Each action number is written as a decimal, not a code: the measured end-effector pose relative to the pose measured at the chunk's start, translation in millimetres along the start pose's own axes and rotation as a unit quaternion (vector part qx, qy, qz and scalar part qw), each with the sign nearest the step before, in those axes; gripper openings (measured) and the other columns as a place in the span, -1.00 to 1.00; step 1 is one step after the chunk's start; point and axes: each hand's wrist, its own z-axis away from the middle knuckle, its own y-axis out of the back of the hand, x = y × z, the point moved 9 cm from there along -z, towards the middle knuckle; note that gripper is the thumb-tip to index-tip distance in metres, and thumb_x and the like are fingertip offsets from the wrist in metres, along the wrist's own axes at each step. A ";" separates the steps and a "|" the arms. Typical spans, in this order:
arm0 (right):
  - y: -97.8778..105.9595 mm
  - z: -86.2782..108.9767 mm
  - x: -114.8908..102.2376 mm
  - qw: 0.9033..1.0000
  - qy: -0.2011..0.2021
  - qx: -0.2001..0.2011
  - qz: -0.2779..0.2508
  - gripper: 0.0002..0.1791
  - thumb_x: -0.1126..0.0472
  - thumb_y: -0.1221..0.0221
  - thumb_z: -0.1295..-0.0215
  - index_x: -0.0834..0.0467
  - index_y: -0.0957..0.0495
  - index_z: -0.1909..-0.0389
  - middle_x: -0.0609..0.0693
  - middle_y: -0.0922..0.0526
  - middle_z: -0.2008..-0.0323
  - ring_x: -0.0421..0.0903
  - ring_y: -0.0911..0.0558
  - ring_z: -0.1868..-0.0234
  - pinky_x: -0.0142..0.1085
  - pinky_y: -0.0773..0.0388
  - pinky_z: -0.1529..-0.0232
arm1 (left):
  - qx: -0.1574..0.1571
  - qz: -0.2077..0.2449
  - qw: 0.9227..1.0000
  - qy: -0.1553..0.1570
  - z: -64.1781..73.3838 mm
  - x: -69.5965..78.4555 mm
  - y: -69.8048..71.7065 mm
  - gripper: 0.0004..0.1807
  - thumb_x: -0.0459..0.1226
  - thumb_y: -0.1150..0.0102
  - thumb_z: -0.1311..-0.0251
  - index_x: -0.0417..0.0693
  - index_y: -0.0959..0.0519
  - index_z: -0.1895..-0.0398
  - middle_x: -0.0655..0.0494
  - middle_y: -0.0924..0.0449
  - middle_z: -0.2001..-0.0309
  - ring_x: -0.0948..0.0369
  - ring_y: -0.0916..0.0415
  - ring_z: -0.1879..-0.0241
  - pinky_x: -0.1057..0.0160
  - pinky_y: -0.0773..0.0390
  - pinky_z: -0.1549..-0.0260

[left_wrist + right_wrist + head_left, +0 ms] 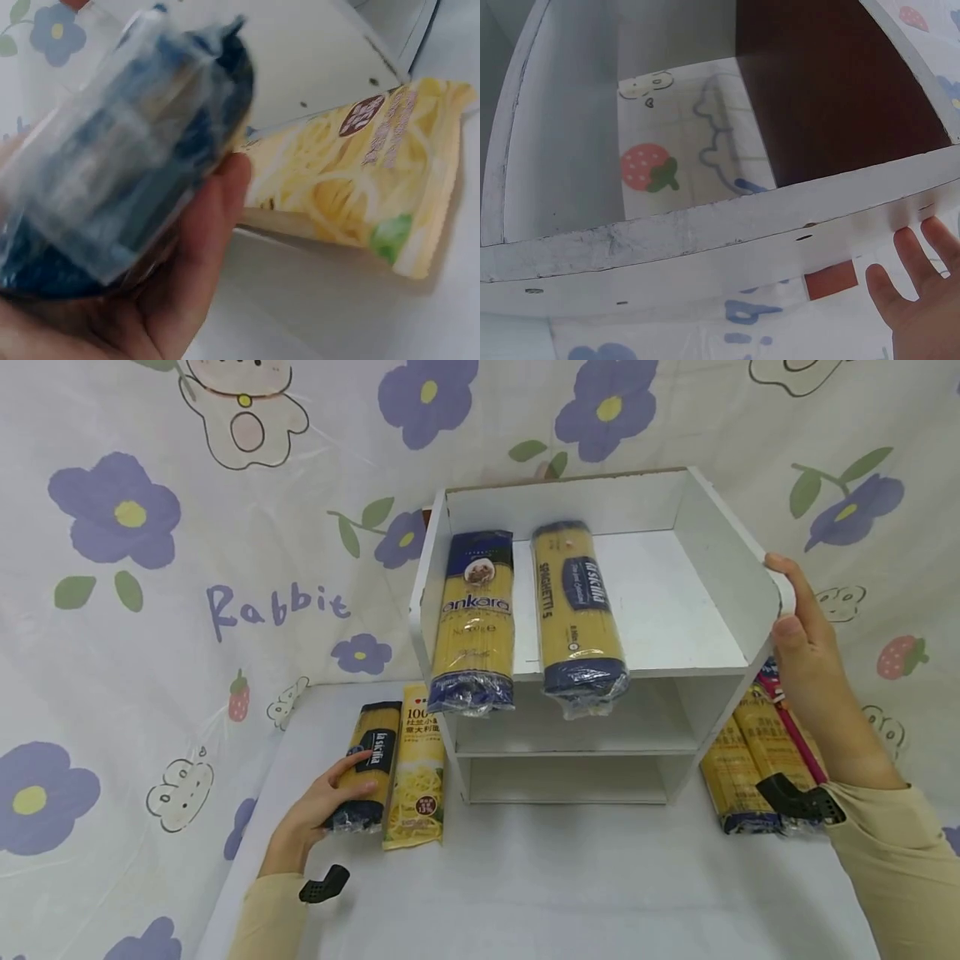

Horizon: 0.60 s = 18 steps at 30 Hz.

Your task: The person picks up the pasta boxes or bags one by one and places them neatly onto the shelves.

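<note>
At the left of the head view, my left hand (326, 802) grips a pack of spaghetti (375, 743) with dark blue ends. Its crinkled clear wrapper end fills much of the left wrist view. Right beside it lies a yellow pasta bag (414, 785), against the side of a white shelf unit (592, 739). My right hand (813, 668) holds the shelf's right side panel near its front corner, thumb at the front edge. The right wrist view shows fingertips (907, 244) against a white panel.
An Ankara pasta pack (474, 618) and another spaghetti pack (577, 610) lie on the top shelf, their ends jutting past its front edge. Several yellow pasta packs (738, 760) stand right of the unit. A patterned cloth (247, 527) hangs behind the white table (540, 885).
</note>
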 end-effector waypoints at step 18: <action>-1.9 -1.0 -0.7 1.000 -0.010 0.001 -0.003 -0.18 -0.18 -0.20 -0.31 0.00 -0.15 -0.50 0.03 -0.21 -0.45 -0.10 -0.32 -0.33 -0.55 -0.44 -0.16 | 0.029 0.016 0.999 -0.036 -1.0 -19.6 6.2 -0.25 -0.26 -0.35 -0.17 0.36 -0.33 -0.43 0.11 -0.03 -0.56 0.19 -0.34 -0.23 0.39 -0.54 -0.01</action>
